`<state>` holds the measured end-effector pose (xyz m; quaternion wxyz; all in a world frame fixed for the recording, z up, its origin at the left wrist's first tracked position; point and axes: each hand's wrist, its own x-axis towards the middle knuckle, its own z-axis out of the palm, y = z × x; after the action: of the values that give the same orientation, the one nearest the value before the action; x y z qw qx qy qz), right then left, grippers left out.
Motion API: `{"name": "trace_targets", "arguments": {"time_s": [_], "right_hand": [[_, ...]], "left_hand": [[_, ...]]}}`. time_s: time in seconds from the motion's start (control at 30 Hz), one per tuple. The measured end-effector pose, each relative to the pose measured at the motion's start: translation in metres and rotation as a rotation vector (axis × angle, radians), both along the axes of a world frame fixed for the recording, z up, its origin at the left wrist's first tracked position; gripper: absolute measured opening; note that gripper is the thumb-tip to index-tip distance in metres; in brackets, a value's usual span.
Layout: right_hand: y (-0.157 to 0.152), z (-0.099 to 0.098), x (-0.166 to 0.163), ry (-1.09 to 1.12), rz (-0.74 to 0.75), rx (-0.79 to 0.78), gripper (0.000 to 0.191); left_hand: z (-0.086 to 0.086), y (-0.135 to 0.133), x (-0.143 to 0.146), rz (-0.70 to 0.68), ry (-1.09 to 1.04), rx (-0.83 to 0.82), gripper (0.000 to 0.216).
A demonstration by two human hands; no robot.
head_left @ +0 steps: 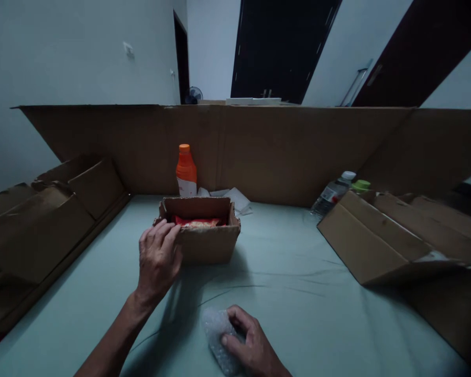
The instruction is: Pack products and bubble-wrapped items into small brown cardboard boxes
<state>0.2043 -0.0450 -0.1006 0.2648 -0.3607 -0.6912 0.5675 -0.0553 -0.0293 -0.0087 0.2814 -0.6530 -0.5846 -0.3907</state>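
A: What do I have you watching at the far left?
B: Brown cardboard, along the edge of the surface.

A: And next to it?
B: The left hand. Its fingers bend over the near left corner of a small box, open-topped on the surface. Whether they grip or only rest there, I can't tell from here.

A: What's around that box?
B: An orange bottle stands upright behind it. A red packet lies inside. White sheets lie behind, showing past its right side.

A: Closer to you?
B: I see a bubble-wrapped bundle in front of the box, apart from it. The right hand grasps it between thumb and fingers.

A: And farther right?
B: A clear bottle, tilted, with a green cap just beside it. Then I get a large carton, and that's nearest the right edge.
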Motion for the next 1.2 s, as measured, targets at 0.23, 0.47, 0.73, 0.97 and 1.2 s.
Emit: {"name": "trace_targets", "arguments": {"time_s": [0.23,0.47,0.73,0.97,1.2], "right_hand": [[0.011,-0.001,0.005,0.001,-0.029,0.024,0.025],[0.014,0.041,0.041,-0.033,0.05,0.167,0.033],[0.077,0.176,0.003,0.006,-0.176,0.783,0.015],[0.138,0.17,-0.101,-0.629,0.399,0.955,0.012],[0.137,0.166,-0.11,-0.799,0.476,1.073,0.014]], "left_hand": [[-0.024,-0.028,0.006,-0.071,-0.032,0.026,0.022],[-0.028,-0.044,0.003,-0.161,-0.062,-0.029,0.027],[-0.033,-0.046,0.004,-0.198,-0.115,-0.02,0.029],[-0.028,-0.047,0.004,-0.228,-0.134,-0.019,0.028],[-0.023,-0.038,0.001,-0.231,-0.126,-0.003,0.03]]}}
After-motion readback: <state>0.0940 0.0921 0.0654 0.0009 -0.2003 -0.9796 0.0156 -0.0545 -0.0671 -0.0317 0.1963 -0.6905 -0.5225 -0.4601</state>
